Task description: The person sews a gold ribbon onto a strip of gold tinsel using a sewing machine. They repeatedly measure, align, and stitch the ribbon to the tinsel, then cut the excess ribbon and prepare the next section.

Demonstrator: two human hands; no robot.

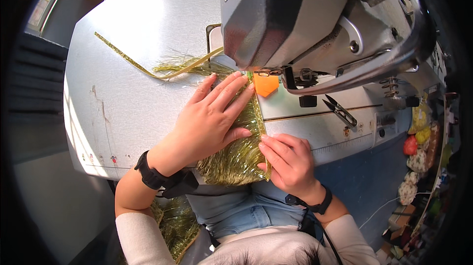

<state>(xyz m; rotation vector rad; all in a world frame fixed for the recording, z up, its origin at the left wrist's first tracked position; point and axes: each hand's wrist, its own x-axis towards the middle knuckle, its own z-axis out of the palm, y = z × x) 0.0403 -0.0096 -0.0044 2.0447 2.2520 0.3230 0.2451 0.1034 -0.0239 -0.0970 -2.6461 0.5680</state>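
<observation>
Gold tinsel fringe [236,165] lies over the front edge of the sewing table, with a glittery gold ribbon band [258,113] along its right side. My left hand [214,121] rests flat on the fringe, fingertips close to the sewing machine head [273,21] and touching the fringe near the band. Lower down, my right hand [290,161] pinches the band between thumb and fingers. The band's upper end runs under the machine head beside an orange guide piece [266,84]. The needle area is mostly hidden by the head. Behind it, a loose gold ribbon tail [127,60] trails leftward.
Black thread snips [340,110] lie on the table [122,113] right of the machine. A printed ruler [343,143] runs along the front edge. More gold fringe [177,224] hangs at my lower left. Bags and bundles [415,146] stand along the right side.
</observation>
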